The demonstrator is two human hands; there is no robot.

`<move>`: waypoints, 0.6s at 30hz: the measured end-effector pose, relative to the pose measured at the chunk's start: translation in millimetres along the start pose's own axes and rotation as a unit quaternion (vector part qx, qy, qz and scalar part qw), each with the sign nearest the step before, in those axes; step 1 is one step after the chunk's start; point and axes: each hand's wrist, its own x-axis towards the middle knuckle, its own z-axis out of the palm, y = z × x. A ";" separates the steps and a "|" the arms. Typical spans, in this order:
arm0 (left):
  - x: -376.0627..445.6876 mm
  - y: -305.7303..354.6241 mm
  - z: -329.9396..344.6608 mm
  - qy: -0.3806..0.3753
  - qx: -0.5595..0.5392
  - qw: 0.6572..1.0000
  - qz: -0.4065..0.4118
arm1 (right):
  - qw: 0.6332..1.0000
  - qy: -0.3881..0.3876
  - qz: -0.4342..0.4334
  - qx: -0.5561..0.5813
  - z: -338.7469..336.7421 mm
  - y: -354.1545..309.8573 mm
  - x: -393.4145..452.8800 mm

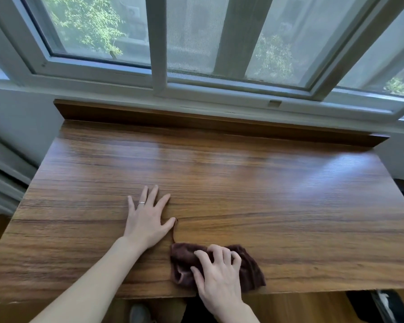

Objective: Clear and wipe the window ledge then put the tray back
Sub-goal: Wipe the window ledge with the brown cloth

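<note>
Fingers of the left hand (147, 220) lie straight and spread, palm down, flat on the wooden ledge (266, 194), a silver ring (141, 203) on one finger; the thumb points right, its tip close to a thin dark thread (174, 231) that trails up from the cloth. Right hand (216, 273) sits near the front edge, fingers curled and bunching a dark brown cloth (250, 271) against the wood; the cloth is crumpled, part of it hidden under the palm, its right portion spread out toward the near edge of the ledge. Left hand is just to the far left of the cloth, apart from its main body. Both bare forearms enter from the near side. Ledge surface is brown wood grain with a pale sheen of window light on its right half; a raised wooden strip (196, 120) runs along its far edge, against the wall. Beyond that, a white-framed sliding window (159, 66) with greenery visible outside through the glass. No tray visible in this view. Below the near edge: wood floor, a grey shape that may be a shoe (138, 313), and dark items at the lower right, too cut off to identify.
</note>
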 end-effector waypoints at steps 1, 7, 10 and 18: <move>4.6 1.1 -0.3 0.002 0.000 1.000 -0.002 | 1.000 0.000 -0.006 0.000 1.0 3.6 4.4; 35.0 9.6 -4.2 0.013 -0.006 1.000 -0.016 | 0.999 0.012 -0.036 0.005 3.1 37.7 55.5; 40.4 15.4 0.4 0.038 -0.009 0.998 -0.038 | 0.999 0.014 -0.043 0.002 2.2 58.1 96.3; 39.6 19.2 7.8 0.058 -0.004 0.997 -0.058 | 0.999 -0.002 -0.041 -0.014 4.2 107.2 220.9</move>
